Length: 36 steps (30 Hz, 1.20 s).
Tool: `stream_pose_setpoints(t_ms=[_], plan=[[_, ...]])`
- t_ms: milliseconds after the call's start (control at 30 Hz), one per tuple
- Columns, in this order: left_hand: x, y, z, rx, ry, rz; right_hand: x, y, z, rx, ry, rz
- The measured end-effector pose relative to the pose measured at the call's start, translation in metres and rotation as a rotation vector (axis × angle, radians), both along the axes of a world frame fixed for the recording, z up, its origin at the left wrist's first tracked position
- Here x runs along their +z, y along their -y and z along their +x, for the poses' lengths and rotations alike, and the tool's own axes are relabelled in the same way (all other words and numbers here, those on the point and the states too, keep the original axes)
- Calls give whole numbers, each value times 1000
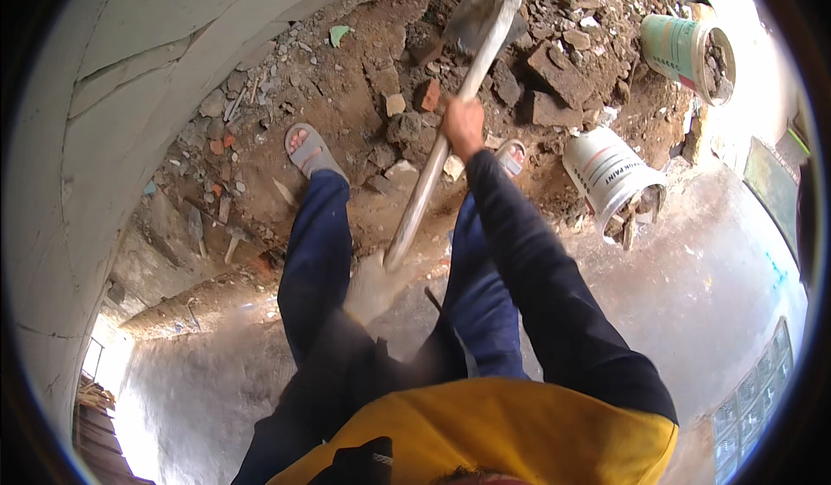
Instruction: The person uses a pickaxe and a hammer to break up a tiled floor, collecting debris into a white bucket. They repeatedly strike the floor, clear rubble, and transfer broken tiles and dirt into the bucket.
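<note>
A hoe [430, 173] with a long pale wooden handle slants across the middle of the head view. Its broad grey blade [466, 22] lies at the far end, against soil and rubble. My right hand [465, 128] is closed round the upper part of the handle. Near the handle's lower end is my left hand [369, 288], pale and blurred; it appears closed round the wood, though its separate fingers do not show. Broken bricks [428, 95] and dark chunks [558, 74] lie beside the blade and handle.
Two tipped paint buckets, one greenish [671, 45] and one white [606, 171], hold rubble at right. My sandalled feet stand on the dirt either side of the handle. A hammer [234, 242] and a trowel-like tool [197, 229] lie at left, near the cracked wall [112, 113].
</note>
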<state>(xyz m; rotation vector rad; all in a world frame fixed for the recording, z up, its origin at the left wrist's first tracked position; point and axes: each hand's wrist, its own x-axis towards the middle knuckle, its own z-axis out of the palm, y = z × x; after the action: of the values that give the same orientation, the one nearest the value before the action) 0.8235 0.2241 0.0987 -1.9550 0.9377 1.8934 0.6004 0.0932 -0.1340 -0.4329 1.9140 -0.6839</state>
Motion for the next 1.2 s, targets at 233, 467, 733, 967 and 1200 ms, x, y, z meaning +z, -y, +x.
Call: stream_pose_setpoints(t_ms=[233,467,733,967,1200], plan=[[25,-33,4,-375,83,-191,62,-52,-15,-456,184,193],[-27,165,46,-530,224,-397,-9,107,34,-720,435,-98],[30,81,13,-396,143,-333,-20,46,22,-500,522,132],[21,122,17,-402,130,-409,0,87,24,-537,522,241],[116,69,43,-473,173,-245,109,14,34,-620,578,166]])
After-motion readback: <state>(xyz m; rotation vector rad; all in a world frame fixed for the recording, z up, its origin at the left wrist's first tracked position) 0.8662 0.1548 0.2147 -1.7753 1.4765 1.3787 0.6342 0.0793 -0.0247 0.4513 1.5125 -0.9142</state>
